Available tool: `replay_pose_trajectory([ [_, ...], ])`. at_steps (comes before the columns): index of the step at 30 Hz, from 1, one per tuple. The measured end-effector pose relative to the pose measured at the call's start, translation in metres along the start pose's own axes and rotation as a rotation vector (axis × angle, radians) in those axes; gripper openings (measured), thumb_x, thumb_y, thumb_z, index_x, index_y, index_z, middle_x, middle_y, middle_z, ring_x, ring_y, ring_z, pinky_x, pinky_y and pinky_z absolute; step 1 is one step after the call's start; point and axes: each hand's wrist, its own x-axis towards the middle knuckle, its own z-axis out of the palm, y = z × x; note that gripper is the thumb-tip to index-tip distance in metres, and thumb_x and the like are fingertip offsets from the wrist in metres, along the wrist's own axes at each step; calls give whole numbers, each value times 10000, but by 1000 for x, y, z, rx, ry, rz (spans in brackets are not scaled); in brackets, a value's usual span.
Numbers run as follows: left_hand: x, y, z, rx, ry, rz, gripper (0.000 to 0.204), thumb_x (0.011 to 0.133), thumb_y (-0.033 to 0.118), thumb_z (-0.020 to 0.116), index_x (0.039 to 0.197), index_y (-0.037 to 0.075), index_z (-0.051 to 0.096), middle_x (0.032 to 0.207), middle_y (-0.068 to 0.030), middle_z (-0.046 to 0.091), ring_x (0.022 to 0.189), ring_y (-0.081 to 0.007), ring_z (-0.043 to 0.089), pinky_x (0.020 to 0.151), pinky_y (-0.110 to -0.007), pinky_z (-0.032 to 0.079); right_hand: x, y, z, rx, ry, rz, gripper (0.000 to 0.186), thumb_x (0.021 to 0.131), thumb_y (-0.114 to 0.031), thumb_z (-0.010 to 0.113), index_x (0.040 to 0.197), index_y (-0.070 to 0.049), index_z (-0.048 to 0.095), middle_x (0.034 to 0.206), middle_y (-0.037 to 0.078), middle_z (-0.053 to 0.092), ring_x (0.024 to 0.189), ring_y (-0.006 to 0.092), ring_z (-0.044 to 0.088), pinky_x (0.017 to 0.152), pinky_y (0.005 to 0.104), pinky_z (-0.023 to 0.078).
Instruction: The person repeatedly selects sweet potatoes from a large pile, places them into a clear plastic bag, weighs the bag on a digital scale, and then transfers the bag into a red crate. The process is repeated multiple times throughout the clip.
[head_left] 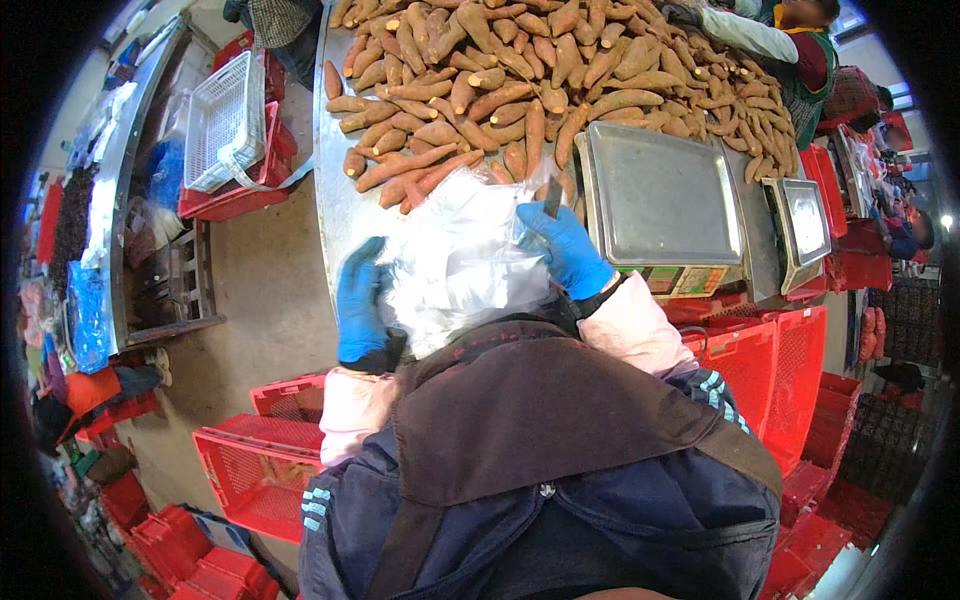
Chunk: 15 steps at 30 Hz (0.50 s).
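A bunch of clear, whitish plastic bags lies crumpled in front of me, at the near edge of the metal table. My left hand, in a blue glove, is closed at the left side of the bags, its fingertips partly hidden against the plastic. On the other side my right hand, also blue-gloved, is closed with a dark, narrow, blade-like tool sticking up from between thumb and fingers. That hand also touches the bags. Just beyond them lies a large heap of sweet potatoes, several with trimmed ends.
A scale with a flat metal tray stands right of my right hand; a smaller scale is farther right. Red crates flank me below the table. A white basket sits at the left. A co-worker's sleeve reaches the heap.
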Motion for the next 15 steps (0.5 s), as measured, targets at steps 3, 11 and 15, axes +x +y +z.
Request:
replay_pose_trajectory([
  [3,-7,30,0,-124,79,191,292,867,121,566,1135,7,563,1093,-99,608,876,-113,540,827,-248,444,-9,-11,5,-40,-87,-98,134,827,-189,635,854,-62,604,733,-15,569,630,88,520,581,228,410],
  [11,-17,14,65,477,-412,479,112,766,-2,643,801,30,541,747,-42,493,718,-121,469,672,-256,382,-12,3,17,-175,-69,-10,221,779,-239,679,870,-45,624,772,10,591,669,102,523,571,218,382],
  [15,4,-10,32,507,-102,546,134,742,-6,655,760,30,527,722,-58,493,677,-178,466,634,-284,381,3,-6,-41,455,177,-139,38,810,-69,607,831,-91,585,693,8,566,613,115,549,516,233,452],
])
